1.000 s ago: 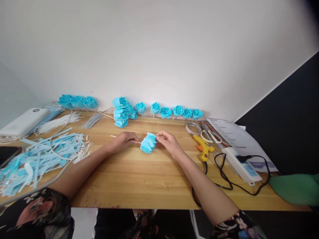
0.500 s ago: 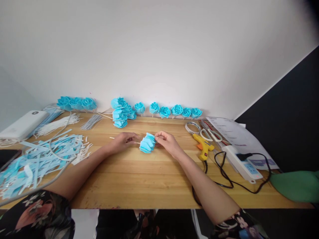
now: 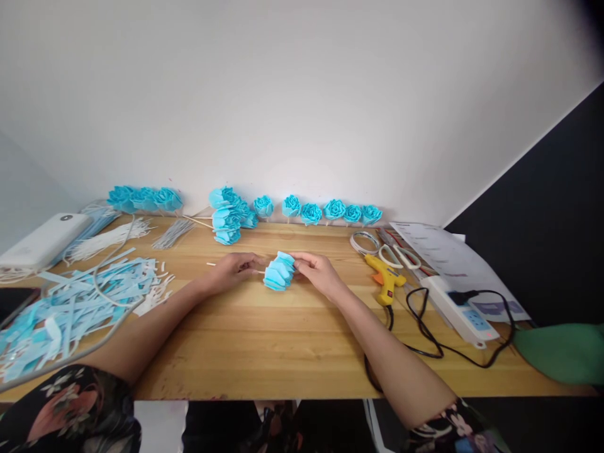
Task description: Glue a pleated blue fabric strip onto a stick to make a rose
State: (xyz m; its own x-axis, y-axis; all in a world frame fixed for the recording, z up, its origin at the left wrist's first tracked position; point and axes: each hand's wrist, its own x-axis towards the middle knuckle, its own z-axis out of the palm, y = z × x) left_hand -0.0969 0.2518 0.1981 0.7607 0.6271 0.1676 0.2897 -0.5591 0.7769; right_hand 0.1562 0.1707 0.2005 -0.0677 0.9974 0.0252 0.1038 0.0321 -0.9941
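A light-blue artificial flower (image 3: 279,272) with layered petals lies on its side between my hands, its head facing right. My left hand (image 3: 236,269) is closed round its thin stick stem; the stem's pale end pokes out to the left of the hand. At the flower's right side, my right hand (image 3: 315,272) pinches the petal edge with thumb and fingers. Part of its fingertips is hidden behind the petals. Both hands are just above the wooden table (image 3: 264,333).
Several finished blue flowers (image 3: 335,209) line the wall. Blue and white strips (image 3: 89,308) and a white power bank (image 3: 44,239) are at left. A yellow glue gun (image 3: 387,280), tape roll (image 3: 364,242), scissors (image 3: 400,257), power strip (image 3: 457,311) and black cable (image 3: 425,327) are at right.
The fingers of my right hand have shifted slightly at the petals, reaching further behind them. My left hand and the flower stay almost in place.
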